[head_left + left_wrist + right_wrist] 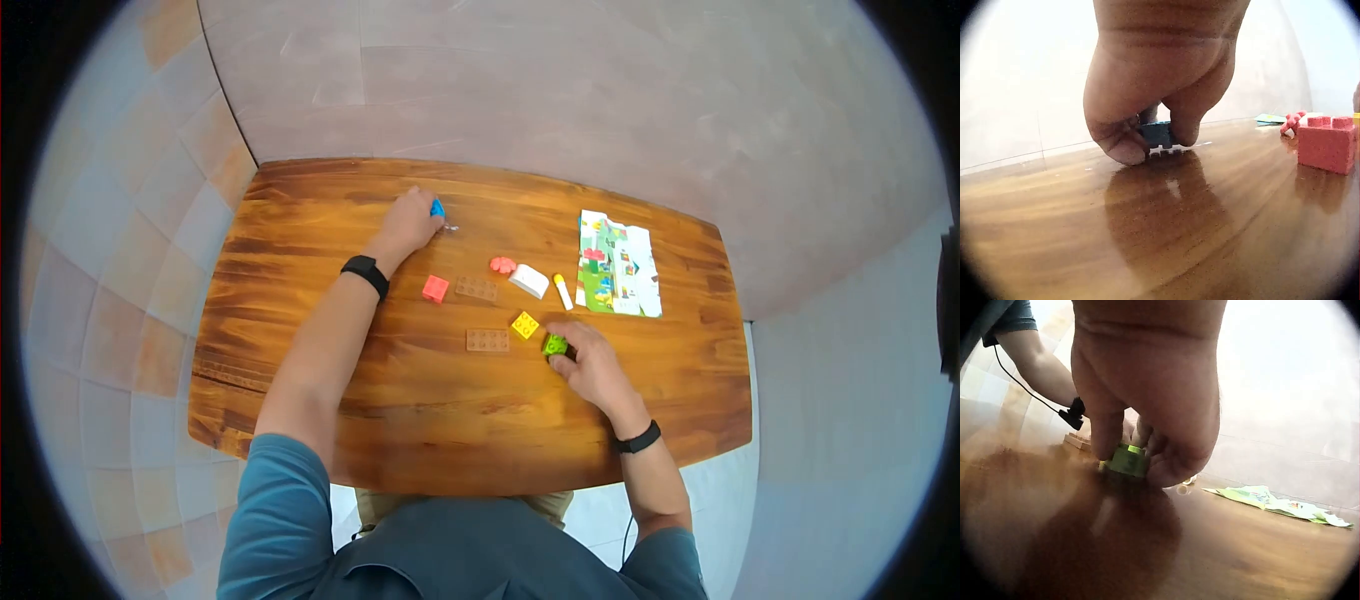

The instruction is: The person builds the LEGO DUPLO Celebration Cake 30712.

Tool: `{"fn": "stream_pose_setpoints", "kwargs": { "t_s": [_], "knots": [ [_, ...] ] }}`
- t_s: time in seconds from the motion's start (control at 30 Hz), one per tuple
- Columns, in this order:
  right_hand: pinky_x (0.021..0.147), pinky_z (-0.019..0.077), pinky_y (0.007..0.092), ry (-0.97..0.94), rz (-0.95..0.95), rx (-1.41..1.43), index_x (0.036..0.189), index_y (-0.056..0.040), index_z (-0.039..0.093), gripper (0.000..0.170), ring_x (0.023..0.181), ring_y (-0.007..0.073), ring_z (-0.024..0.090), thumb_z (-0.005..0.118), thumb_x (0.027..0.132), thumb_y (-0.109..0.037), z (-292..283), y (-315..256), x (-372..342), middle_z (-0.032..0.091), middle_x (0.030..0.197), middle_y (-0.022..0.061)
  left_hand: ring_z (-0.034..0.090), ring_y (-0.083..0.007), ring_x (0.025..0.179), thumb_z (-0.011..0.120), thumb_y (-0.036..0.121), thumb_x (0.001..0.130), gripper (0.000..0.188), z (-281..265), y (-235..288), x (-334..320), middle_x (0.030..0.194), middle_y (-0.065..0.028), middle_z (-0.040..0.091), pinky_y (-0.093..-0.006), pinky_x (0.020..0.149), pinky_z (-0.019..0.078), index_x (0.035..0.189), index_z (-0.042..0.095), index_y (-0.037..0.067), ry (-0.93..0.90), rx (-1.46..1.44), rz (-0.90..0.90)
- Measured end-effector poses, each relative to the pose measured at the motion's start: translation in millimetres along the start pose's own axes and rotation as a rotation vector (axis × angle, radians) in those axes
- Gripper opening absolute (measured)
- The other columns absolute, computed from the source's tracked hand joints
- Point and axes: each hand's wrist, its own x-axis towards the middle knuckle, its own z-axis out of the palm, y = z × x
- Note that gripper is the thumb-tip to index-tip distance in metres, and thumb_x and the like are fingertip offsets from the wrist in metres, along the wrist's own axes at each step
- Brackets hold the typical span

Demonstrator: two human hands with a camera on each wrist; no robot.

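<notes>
At the back left of the table my left hand (412, 220) pinches a small blue toy brick (437, 208) between thumb and fingers. The left wrist view has this blue brick (1157, 134) low over the wood, partly covered by the fingers. A small clear piece (452, 228) lies beside it. On the right, my right hand (592, 365) grips a lime green toy brick (555, 344), thumb on its near side. In the right wrist view the green brick (1129, 460) sits between thumb and fingers, close over the table. A yellow studded brick (525, 325) is just left of it.
Between the hands lie a red brick (435, 289), two brown studded plates (477, 289), a red bumpy piece (502, 265), a white curved piece (529, 281) and a yellow-and-white stick-shaped piece (563, 292). A creased picture leaflet (635, 268) lies at the right. Walls border the table's back.
</notes>
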Motion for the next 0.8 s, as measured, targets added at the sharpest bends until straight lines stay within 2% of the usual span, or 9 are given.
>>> {"fn": "stream_pose_setpoints", "kwargs": {
  "t_s": [0.1, 0.13, 0.2, 0.27, 0.33, 0.47, 0.6, 0.67, 0.8],
  "knots": [
    [0.101, 0.0521, 0.0467, 0.014, 0.019, 0.046, 0.131, -0.0019, 0.067, 0.046, 0.115, 0.0420, 0.065, 0.077, 0.086, -0.002, 3, 4, -1, 0.071, 0.116, 0.0203, 0.071, -0.0334, 0.098, 0.072, 0.031, 0.101, 0.032, -7, 5, -9, 0.107, -0.0139, 0.072, -0.0435, 0.087, 0.0576, 0.118, 0.069, 0.004, 0.007, -0.162, -0.017],
    [0.101, 0.0521, 0.0469, 0.007, 0.010, 0.030, 0.132, -0.0018, 0.067, 0.046, 0.115, 0.0421, 0.065, 0.077, 0.087, -0.002, 3, 4, -1, 0.071, 0.118, 0.0205, 0.071, -0.0334, 0.098, 0.072, 0.031, 0.101, 0.032, -18, 16, -19, 0.107, -0.0139, 0.072, -0.0435, 0.087, 0.0576, 0.118, 0.069, 0.004, -0.001, -0.161, -0.018],
    [0.101, 0.0521, 0.0470, -0.001, -0.004, 0.018, 0.133, -0.0017, 0.067, 0.046, 0.115, 0.0421, 0.065, 0.077, 0.087, -0.003, 1, 2, -2, 0.071, 0.120, 0.0207, 0.072, -0.0228, 0.094, 0.063, 0.033, 0.109, 0.029, -51, 51, -52, 0.104, -0.0094, 0.075, -0.0372, 0.083, 0.0586, 0.116, 0.069, 0.005, -0.287, -0.770, -0.153],
    [0.103, 0.0513, 0.0487, 0.002, 0.002, -0.002, 0.135, -0.0014, 0.067, 0.047, 0.116, 0.0420, 0.065, 0.078, 0.089, -0.006, -3, -5, -3, 0.070, 0.128, 0.0204, 0.072, -0.0157, 0.097, 0.058, 0.036, 0.114, 0.035, -68, 68, -88, 0.113, -0.0078, 0.076, -0.0318, 0.085, 0.0591, 0.126, 0.068, 0.005, -0.532, -1.081, -0.137],
    [0.102, 0.0527, 0.0466, 0.048, -0.006, 0.023, 0.136, -0.0018, 0.066, 0.048, 0.116, 0.0401, 0.066, 0.078, 0.090, -0.008, -4, -4, -5, 0.069, 0.130, 0.0204, 0.073, -0.0174, 0.101, 0.059, 0.040, 0.112, 0.045, -79, 84, -120, 0.122, -0.0094, 0.076, -0.0318, 0.090, 0.0600, 0.140, 0.064, 0.005, -0.698, -1.241, -0.127],
    [0.098, 0.0574, 0.0395, 0.106, -0.027, 0.191, 0.140, -0.0029, 0.063, 0.051, 0.115, 0.0328, 0.068, 0.080, 0.092, -0.011, -20, -36, -5, 0.066, 0.134, 0.0188, 0.073, -0.0191, 0.111, 0.058, 0.041, 0.113, 0.053, -71, 100, -150, 0.131, -0.0110, 0.073, -0.0339, 0.094, 0.0603, 0.150, 0.057, 0.004, -0.858, -1.383, -0.195],
    [0.092, 0.0598, 0.0347, 0.102, -0.097, 0.308, 0.141, -0.0034, 0.062, 0.055, 0.112, 0.0270, 0.068, 0.083, 0.091, -0.007, -12, -65, -6, 0.064, 0.131, 0.0161, 0.073, -0.0198, 0.114, 0.059, 0.040, 0.112, 0.054, -53, 112, -162, 0.135, -0.0108, 0.071, -0.0344, 0.097, 0.0597, 0.153, 0.054, 0.005, -0.916, -1.456, -0.193],
    [0.089, 0.0611, 0.0351, 0.117, -0.137, 0.473, 0.141, -0.0038, 0.062, 0.056, 0.106, 0.0237, 0.068, 0.082, 0.089, 0.000, -2, -74, -7, 0.063, 0.126, 0.0134, 0.070, -0.0182, 0.117, 0.063, 0.039, 0.111, 0.047, -53, 123, -168, 0.135, -0.0095, 0.071, -0.0356, 0.102, 0.0573, 0.145, 0.058, 0.007, -0.927, -1.504, -0.242],
    [0.089, 0.0616, 0.0333, 0.191, -0.164, 0.432, 0.141, -0.0043, 0.062, 0.056, 0.105, 0.0224, 0.067, 0.081, 0.089, 0.005, 6, -65, -9, 0.062, 0.122, 0.0125, 0.067, -0.0181, 0.124, 0.068, 0.029, 0.109, 0.051, -42, 127, -172, 0.137, -0.0072, 0.068, -0.0351, 0.104, 0.0562, 0.153, 0.052, 0.008, -0.889, -1.504, -0.258]
  ]
}}
